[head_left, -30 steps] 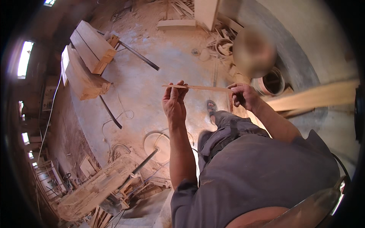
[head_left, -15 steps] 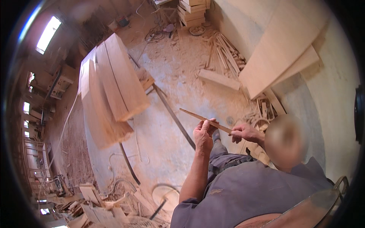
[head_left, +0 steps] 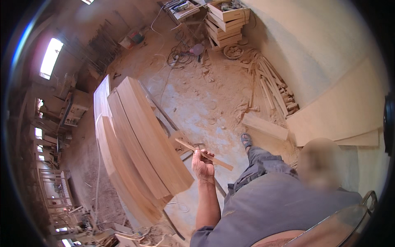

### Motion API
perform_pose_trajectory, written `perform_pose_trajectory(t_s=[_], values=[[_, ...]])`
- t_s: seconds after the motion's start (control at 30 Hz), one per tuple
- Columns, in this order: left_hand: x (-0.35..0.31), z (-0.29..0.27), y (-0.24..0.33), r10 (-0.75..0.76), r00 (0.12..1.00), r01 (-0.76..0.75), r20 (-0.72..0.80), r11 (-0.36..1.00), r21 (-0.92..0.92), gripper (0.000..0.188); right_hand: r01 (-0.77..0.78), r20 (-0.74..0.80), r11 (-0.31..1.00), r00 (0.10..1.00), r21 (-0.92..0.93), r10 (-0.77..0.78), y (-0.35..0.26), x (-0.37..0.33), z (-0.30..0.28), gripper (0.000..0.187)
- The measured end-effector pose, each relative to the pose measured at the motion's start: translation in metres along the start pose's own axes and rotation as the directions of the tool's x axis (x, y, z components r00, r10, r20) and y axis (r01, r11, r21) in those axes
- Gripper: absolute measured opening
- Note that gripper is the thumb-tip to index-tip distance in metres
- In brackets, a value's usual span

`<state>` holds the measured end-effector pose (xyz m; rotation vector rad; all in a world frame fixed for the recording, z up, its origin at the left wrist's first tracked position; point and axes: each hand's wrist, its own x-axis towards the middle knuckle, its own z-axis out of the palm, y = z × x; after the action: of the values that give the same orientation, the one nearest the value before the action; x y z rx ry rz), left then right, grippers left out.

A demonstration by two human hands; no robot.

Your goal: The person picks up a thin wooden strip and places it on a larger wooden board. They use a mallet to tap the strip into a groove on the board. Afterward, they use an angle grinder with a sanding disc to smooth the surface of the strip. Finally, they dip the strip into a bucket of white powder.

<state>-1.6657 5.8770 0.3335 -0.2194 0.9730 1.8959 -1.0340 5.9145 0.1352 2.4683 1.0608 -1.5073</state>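
My left hand [head_left: 203,168] is closed around the middle of a thin, narrow wooden strip [head_left: 223,164]. The strip slants, one end toward the planks and the other toward my legs. Just left of it, long pale wooden planks [head_left: 142,142] lie side by side on a stand with dark metal bars [head_left: 159,109]. A small wood block [head_left: 177,142] sits at the planks' right side, behind the strip. My right hand is out of view.
A thick wooden beam [head_left: 265,126] lies on the dusty floor ahead of my foot [head_left: 246,140]. Large sheets [head_left: 341,111] lean on the right wall, near a pile of sticks [head_left: 273,88]. Stacked drawers [head_left: 224,29], a basin [head_left: 233,52] and tangled cables [head_left: 177,57] are farther off.
My right hand has let go of the strip and left the view. My left hand has moved left with the strip, close to the planks. The view has shifted, and my leg now shows.
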Motion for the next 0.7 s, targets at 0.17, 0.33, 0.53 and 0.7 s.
perform_pose_trajectory(t_s=[0.17,0.33,0.53,0.7], values=[[0.106,0.081,0.064,0.065,0.997,-0.061,-0.036,0.993,0.105,0.013,0.264,0.143,0.928,0.962,-0.262,-0.233,-0.226,0.052,0.051,0.028],[0.237,0.131,0.124,0.142,0.989,-0.145,0.029,0.978,0.148,0.016,0.711,0.125,0.662,0.698,-0.238,-0.705,-0.556,0.092,0.11,0.027],[0.433,0.172,0.212,0.111,0.994,-0.112,0.016,0.991,0.067,0.014,0.83,-0.07,0.54,0.536,-0.139,-0.841,-0.872,0.08,0.152,0.033],[0.574,0.266,0.316,0.12,0.984,-0.145,0.135,0.97,0.196,0.011,0.699,0.159,0.48,0.638,-0.531,-0.753,-0.893,0.14,0.2,0.021]])
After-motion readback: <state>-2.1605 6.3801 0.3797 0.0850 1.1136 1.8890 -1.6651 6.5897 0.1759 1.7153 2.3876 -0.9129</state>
